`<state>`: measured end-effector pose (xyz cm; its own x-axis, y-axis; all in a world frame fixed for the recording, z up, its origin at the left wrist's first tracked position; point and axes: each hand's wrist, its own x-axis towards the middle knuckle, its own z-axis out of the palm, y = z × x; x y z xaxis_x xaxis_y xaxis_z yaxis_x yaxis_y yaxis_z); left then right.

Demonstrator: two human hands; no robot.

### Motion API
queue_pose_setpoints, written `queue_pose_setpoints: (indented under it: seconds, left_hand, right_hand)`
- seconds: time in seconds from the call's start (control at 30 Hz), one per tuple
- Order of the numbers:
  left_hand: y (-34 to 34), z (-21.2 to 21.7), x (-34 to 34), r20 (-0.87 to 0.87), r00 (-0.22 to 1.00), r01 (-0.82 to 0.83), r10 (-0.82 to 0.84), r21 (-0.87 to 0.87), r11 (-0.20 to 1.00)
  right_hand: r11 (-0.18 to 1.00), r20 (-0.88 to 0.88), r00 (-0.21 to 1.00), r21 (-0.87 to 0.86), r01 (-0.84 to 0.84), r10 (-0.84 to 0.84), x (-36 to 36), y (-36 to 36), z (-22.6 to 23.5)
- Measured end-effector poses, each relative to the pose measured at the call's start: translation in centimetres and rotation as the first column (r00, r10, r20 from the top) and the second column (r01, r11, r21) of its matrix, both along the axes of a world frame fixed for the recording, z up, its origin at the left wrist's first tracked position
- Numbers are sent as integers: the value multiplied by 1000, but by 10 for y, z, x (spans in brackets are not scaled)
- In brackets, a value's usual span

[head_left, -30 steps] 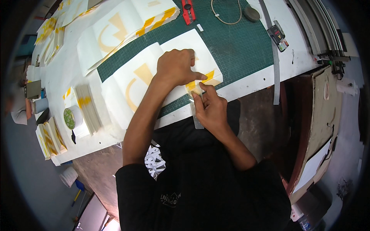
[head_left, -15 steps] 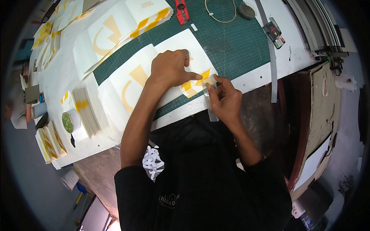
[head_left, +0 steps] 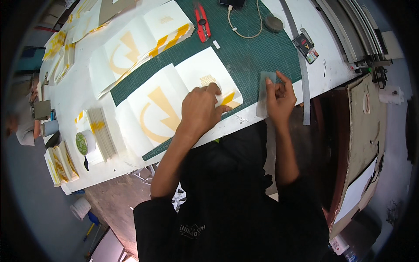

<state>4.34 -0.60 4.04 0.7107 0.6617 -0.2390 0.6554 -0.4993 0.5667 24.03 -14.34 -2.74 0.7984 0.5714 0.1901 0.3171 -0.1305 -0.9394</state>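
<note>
My left hand (head_left: 201,109) rests on a white printed paper sheet (head_left: 174,87), its thumb and curled fingers apart at the right end, near a folded yellow-striped edge (head_left: 228,98). Large pale orange shapes are printed on the sheet, which lies partly over the green cutting mat (head_left: 251,56). In my right hand (head_left: 281,98) is a thin translucent plastic strip (head_left: 263,94), pinched at its side by thumb and fingers. The strip stands away from the sheet, over the mat's near edge.
A pile of similar sheets (head_left: 131,48) lies beyond. Past my hands are a red cutter (head_left: 202,24), a looped cable (head_left: 248,36), a round dark object (head_left: 273,24) and a steel ruler (head_left: 307,96). Folded stacks (head_left: 100,137) and a tape roll (head_left: 83,143) stand left.
My right hand has moved right with the plastic strip, away from the sheet's yellow edge. My left hand has shifted right and nearer, toward that edge.
</note>
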Motion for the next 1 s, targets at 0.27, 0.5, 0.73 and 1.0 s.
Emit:
queue_pose_setpoints:
  seconds: [0.27, 0.5, 0.73, 1.0]
  left_hand:
    - [13, 29, -45, 495, 844, -164, 208, -131, 978]
    - [104, 121, -142, 964, 97, -714, 249, -108, 692]
    - [204, 176, -63, 685, 723, -468, -89, 581, 666]
    - [232, 12, 20, 145, 989, -52, -15, 444, 895]
  right_hand:
    - [1000, 30, 999, 11, -18, 18, 4, -10, -8]
    - [1000, 102, 995, 5, -14, 14, -4, -10, -5]
    - [1000, 134, 991, 7, 6, -7, -4, -11, -4]
    - [1000, 92, 996, 18, -19, 18, -6, -11, -7]
